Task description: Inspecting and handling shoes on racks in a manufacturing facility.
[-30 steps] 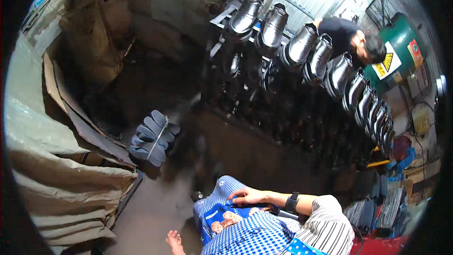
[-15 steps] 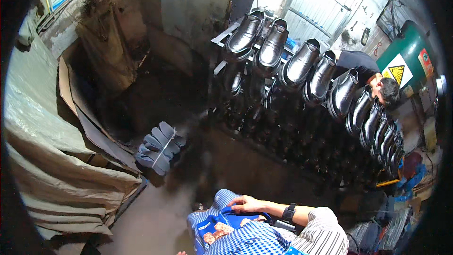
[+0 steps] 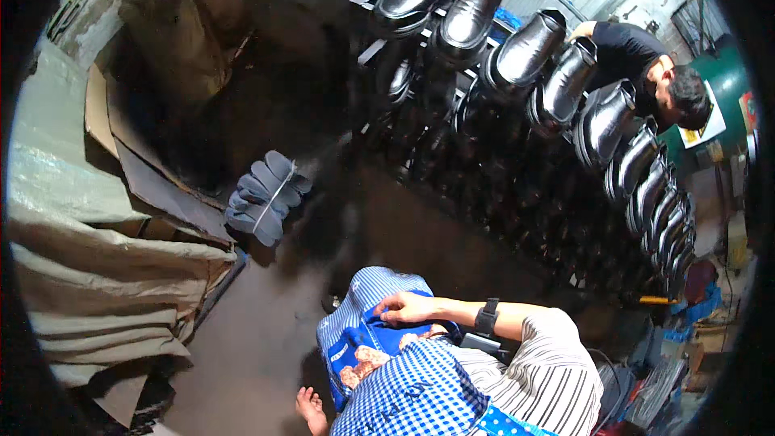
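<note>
My right hand rests on the blue pocket of a blue-and-white checked apron. Its fingers are loosely bent against the cloth, and nothing else shows in them. A black band circles that wrist. Low in the view, my left hand hangs beside the apron's left edge, fingers apart and holding nothing. Ahead of it on the floor lies a bundle of grey shoe soles tied with a pale string.
A long rack carries rows of shiny black shoes across the far right. Behind it a person in a dark top bends forward near a green tank. Draped sheeting and cardboard line the left. Piled materials stand at right.
The view has tipped downward, so the rack, soles and apron sit higher in the picture. More of my left hand has come into sight. My right hand stays on the apron.
</note>
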`<move>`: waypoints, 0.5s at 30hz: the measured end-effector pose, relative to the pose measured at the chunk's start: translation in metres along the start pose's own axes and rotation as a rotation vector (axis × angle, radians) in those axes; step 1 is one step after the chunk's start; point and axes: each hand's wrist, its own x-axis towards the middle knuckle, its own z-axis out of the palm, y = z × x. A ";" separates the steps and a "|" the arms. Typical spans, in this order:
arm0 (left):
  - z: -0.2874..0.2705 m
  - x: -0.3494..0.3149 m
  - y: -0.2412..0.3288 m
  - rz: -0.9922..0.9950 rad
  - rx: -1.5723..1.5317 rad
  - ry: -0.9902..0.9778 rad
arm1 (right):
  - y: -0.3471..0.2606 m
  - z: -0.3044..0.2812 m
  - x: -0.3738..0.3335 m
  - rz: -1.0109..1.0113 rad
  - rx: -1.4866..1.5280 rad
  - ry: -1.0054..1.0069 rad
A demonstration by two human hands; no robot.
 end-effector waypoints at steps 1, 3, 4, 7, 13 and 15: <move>0.003 -0.010 -0.002 -0.020 0.086 0.020 | 0.007 -0.001 -0.001 0.006 0.027 0.001; -0.034 0.014 -0.033 0.130 -0.067 0.073 | -0.009 0.001 0.000 0.041 0.018 -0.058; -0.045 0.029 -0.040 0.066 0.072 0.024 | -0.021 0.001 -0.001 0.048 -0.049 -0.053; -0.008 0.045 -0.058 0.055 -0.039 -0.054 | -0.001 -0.001 0.011 0.035 -0.008 -0.097; 0.001 0.052 -0.052 0.040 -0.253 -0.300 | -0.006 0.004 0.033 0.073 -0.043 -0.103; -0.013 0.047 -0.052 0.031 -0.315 -0.396 | -0.027 0.002 0.040 0.030 -0.078 -0.058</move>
